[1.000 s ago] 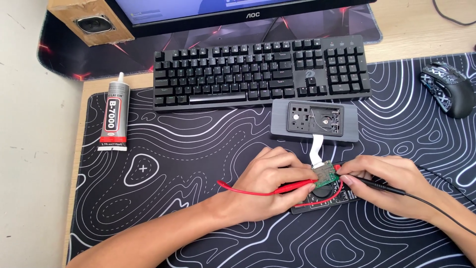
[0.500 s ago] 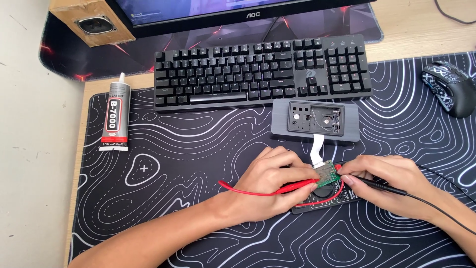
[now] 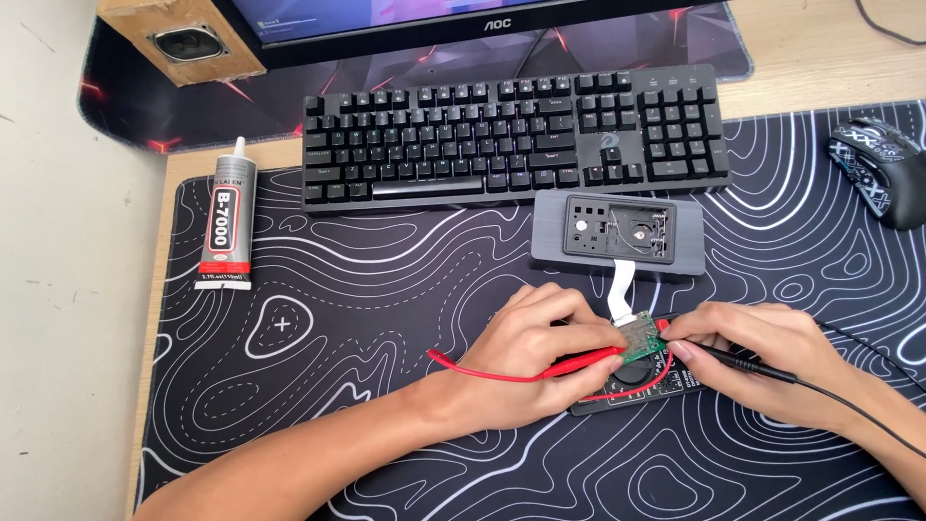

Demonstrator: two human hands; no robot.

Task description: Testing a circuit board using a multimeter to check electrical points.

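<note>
My left hand point(image 3: 535, 357) grips a red test probe point(image 3: 526, 371) whose tip points right at a small green circuit board point(image 3: 639, 336). My right hand point(image 3: 762, 362) pinches a black test probe point(image 3: 748, 359) with its tip at the board's right edge; its black wire runs off to the right. The board lies on a dark flat device point(image 3: 637, 391) under both hands. A white ribbon cable point(image 3: 624, 287) joins the board to a grey opened casing point(image 3: 617, 233) just beyond the hands.
A black keyboard point(image 3: 511, 135) lies behind the casing, a patterned mouse point(image 3: 878, 169) at the far right, a glue tube point(image 3: 228, 227) at the left. A monitor and a wooden speaker point(image 3: 183, 39) stand at the back. All rest on a black patterned mat point(image 3: 386, 289).
</note>
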